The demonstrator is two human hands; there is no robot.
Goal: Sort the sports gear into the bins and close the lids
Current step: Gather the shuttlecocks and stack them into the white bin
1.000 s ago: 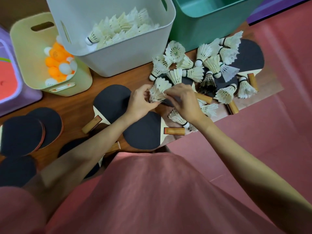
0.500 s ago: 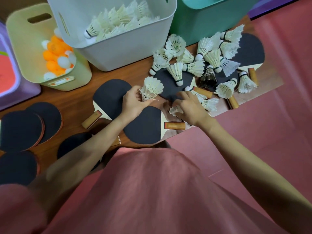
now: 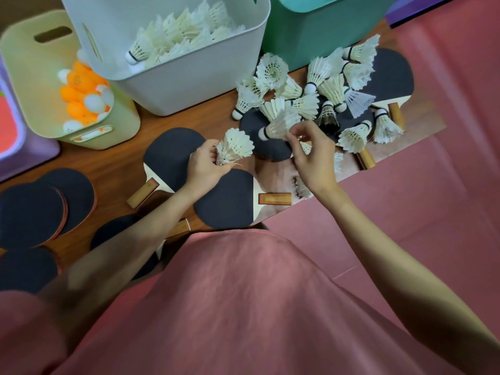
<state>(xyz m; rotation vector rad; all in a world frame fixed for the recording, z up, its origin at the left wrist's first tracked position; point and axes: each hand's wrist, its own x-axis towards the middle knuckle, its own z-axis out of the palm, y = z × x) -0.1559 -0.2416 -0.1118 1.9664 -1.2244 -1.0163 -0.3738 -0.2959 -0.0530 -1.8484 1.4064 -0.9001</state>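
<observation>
Paddles, black-faced, lie nearest on the table; left hand grips a shuttlecock bunch, right hand pinches one shuttlecock (feathers between fingertips), loose pile beyond, white bin holding more behind.

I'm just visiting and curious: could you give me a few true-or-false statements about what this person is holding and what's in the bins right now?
1. Each hand holds a shuttlecock. True: left hand, right hand.
2. The white bin holds shuttlecocks. True.
3. The yellow bin holds paddles. False: it holds orange and white balls.
4. No shuttlecocks remain on the table. False: a pile lies there.
</observation>
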